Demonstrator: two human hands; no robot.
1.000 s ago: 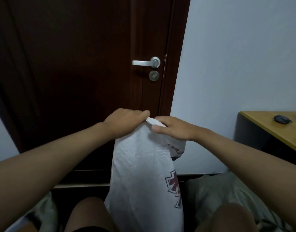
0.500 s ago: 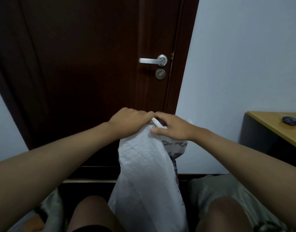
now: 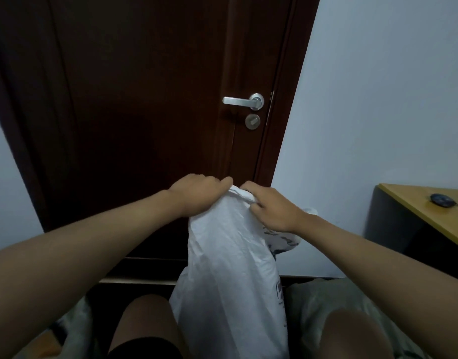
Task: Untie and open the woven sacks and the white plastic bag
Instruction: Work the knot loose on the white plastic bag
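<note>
A tall white plastic bag [image 3: 230,275] with dark print on its right side stands upright between my knees. Its top is bunched into a twisted neck. My left hand [image 3: 196,193] grips that neck from the left, fingers curled over it. My right hand [image 3: 272,208] pinches the twisted white end from the right, touching the left hand's fingertips. A pale woven sack [image 3: 313,301] lies on the floor at the right behind my right knee, and another pale sack [image 3: 75,330] shows at the lower left. The bag's mouth is hidden under my hands.
A dark brown door [image 3: 150,112] with a silver lever handle [image 3: 243,101] stands straight ahead. A pale wall [image 3: 378,99] runs to the right. A yellow-topped desk [image 3: 430,211] with a small dark object [image 3: 441,199] sits at the right edge.
The view has tilted and shifted slightly, so the door handle sits further right. My hands stay together on the bag's neck, the right hand's fingers working further over the twisted end.
</note>
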